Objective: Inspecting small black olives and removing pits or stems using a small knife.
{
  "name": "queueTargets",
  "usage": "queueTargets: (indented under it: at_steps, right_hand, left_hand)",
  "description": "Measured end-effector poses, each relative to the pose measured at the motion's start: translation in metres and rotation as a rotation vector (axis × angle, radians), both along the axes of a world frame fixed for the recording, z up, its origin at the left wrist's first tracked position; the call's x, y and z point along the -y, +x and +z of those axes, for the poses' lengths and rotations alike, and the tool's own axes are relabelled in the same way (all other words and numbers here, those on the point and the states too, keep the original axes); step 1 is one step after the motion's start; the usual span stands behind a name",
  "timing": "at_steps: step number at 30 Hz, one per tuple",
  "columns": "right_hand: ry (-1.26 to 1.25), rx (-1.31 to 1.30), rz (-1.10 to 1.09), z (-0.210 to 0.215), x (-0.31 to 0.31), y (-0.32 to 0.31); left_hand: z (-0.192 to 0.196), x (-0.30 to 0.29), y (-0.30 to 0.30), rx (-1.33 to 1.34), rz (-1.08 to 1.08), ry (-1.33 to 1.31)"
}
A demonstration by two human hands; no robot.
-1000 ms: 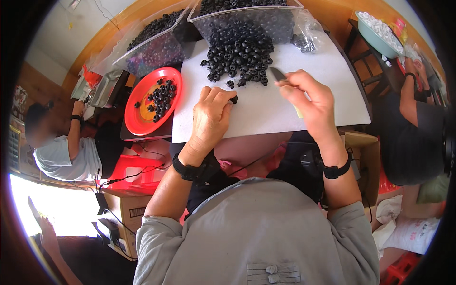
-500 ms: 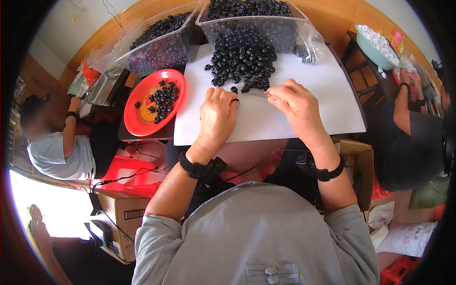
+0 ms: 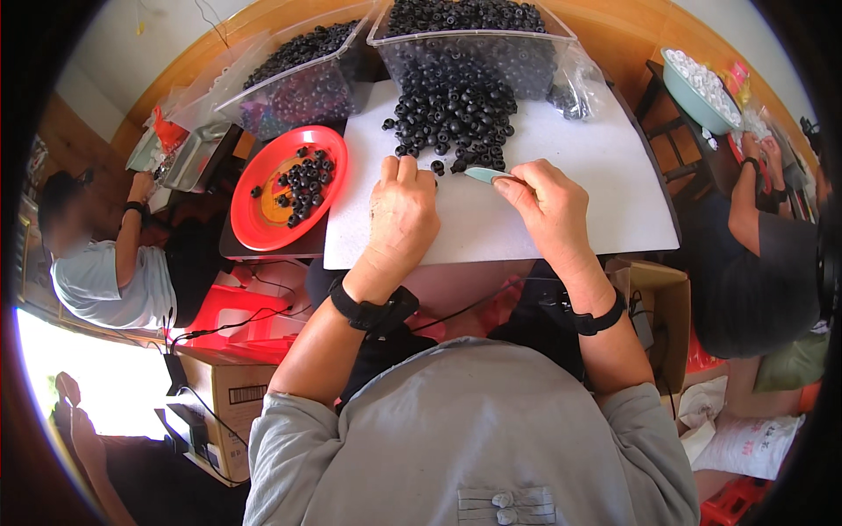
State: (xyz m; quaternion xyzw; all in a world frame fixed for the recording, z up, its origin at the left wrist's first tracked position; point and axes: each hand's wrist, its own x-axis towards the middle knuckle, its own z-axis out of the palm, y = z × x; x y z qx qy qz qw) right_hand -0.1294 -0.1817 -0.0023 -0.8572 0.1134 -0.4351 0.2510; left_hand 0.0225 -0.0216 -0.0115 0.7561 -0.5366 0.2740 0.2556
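My right hand (image 3: 551, 209) is closed in a pinch on a pale teal, flat, pointed tool (image 3: 484, 174) that looks like a small knife. Its tip points left, at the near edge of a heap of small black round parts with holes (image 3: 456, 118). Left of it, my left hand (image 3: 402, 209) is closed with its knuckles up, over the white work sheet (image 3: 614, 197). Whatever its fingers hold is hidden under them. A few loose black parts (image 3: 438, 167) lie just beyond the left fingers. The red plate (image 3: 254, 230) on the left carries several more such parts.
Two clear plastic bins, one at the back (image 3: 561, 53) and one at back left (image 3: 289, 96), are filled with black parts. A clear bag (image 3: 574, 88) lies beside the back bin. People sit at both sides; a teal basin (image 3: 693, 96) of white pieces stands at far right.
The teal tool now shows in my right hand, where before it was barely visible. My left hand has turned further over, hiding the dark part that showed at its fingertips.
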Motion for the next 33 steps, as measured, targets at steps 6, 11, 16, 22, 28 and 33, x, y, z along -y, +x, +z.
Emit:
queueTargets:
  at_steps: [6,11,16,22,28,33]
  right_hand:
    - [0.082,0.043,0.004,0.009,-0.006,-0.002]
    - [0.261,0.05,0.113,0.012,-0.017,-0.005]
    - [0.201,0.009,0.087,0.007,-0.017,-0.005]
    - [0.259,0.015,0.085,0.015,-0.017,-0.006]
    - [0.242,-0.001,0.09,0.006,-0.018,-0.004]
    - [0.201,-0.027,0.068,0.005,-0.017,-0.003]
  left_hand:
    - [0.012,-0.008,0.0,-0.038,0.009,0.021]
    - [0.027,-0.018,-0.008,-1.41,-0.448,-0.246]
    - [0.021,-0.014,-0.015,-1.668,-0.655,-0.377]
    - [0.019,-0.015,-0.02,-1.785,-0.788,-0.412]
    - [0.005,-0.014,-0.022,-1.843,-0.809,-0.464]
    - [0.004,-0.014,-0.023,-1.823,-0.819,-0.469]
